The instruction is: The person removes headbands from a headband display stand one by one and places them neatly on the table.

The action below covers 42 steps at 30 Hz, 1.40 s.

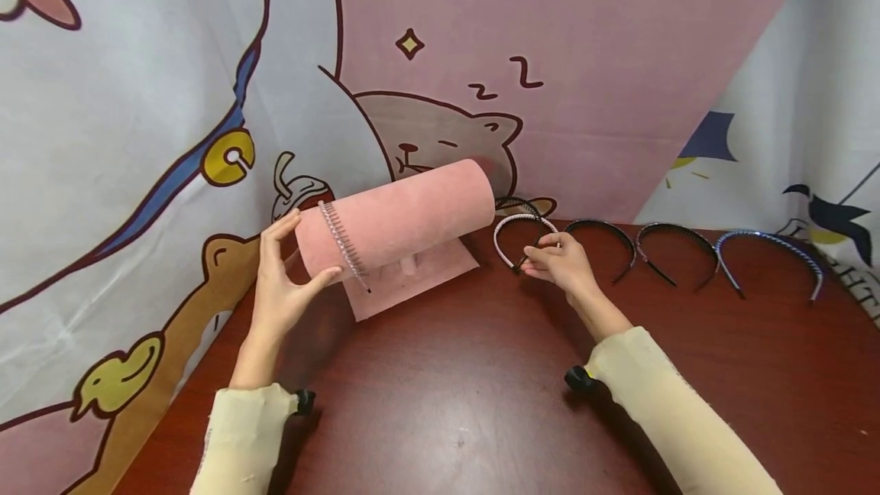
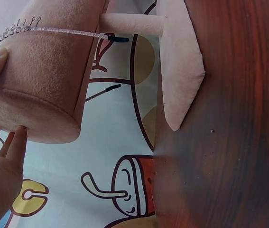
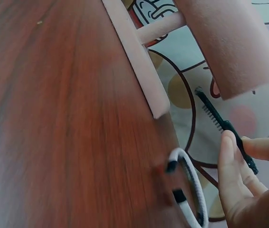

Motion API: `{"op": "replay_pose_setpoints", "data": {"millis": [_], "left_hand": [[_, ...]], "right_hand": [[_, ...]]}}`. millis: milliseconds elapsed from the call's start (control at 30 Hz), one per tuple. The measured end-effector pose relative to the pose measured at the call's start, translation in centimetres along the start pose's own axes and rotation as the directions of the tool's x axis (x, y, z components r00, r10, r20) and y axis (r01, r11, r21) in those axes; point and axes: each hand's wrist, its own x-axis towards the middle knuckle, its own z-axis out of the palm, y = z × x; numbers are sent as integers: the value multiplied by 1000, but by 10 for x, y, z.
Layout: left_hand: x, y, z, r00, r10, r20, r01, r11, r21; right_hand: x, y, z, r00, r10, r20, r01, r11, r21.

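A pink fuzzy headband stand (image 1: pixel 412 208), a thick cylinder on a short post and flat base (image 1: pixel 426 277), stands on the table. My left hand (image 1: pixel 282 281) grips the cylinder's left end, thumb at the front, fingers at the end face in the left wrist view. Round that end sits a clear toothed headband (image 1: pixel 340 239), its black tip hanging below. My right hand (image 1: pixel 560 262) pinches a black toothed headband (image 3: pixel 236 137) between thumb and fingers, right of the stand. A white headband (image 1: pixel 500 247) with black tips lies close behind and beside that hand.
Several more headbands lie along the back right of the brown table: a black one (image 1: pixel 622 231), a dark brown one (image 1: pixel 687 231) and a blue one (image 1: pixel 770 235). A cartoon-printed cloth (image 1: pixel 584 82) hangs close behind the stand and along the left side.
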Motion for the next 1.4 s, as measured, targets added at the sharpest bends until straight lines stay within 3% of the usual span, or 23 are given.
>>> {"op": "replay_pose_setpoints", "data": {"millis": [333, 733, 867, 1100, 1400], "left_hand": [[-4, -5, -11, 1000, 5, -26, -5, 1000, 8], [-9, -8, -11, 998, 32, -48, -31, 999, 25], [-8, -7, -6, 997, 55, -44, -54, 998, 17], [-5, -4, -3, 999, 36, -29, -36, 999, 3], [0, -2, 0, 999, 32, -16, -32, 999, 2]], "right_hand": [[-38, 7, -23, 989, 26, 143, -11, 995, -103], [-65, 23, -45, 955, 146, 257, -86, 969, -232], [-70, 32, -53, 942, 198, 271, -133, 962, -238], [-74, 40, -60, 926, 264, 271, -196, 947, -253], [-75, 30, -66, 929, 243, 280, -164, 947, -275]]}}
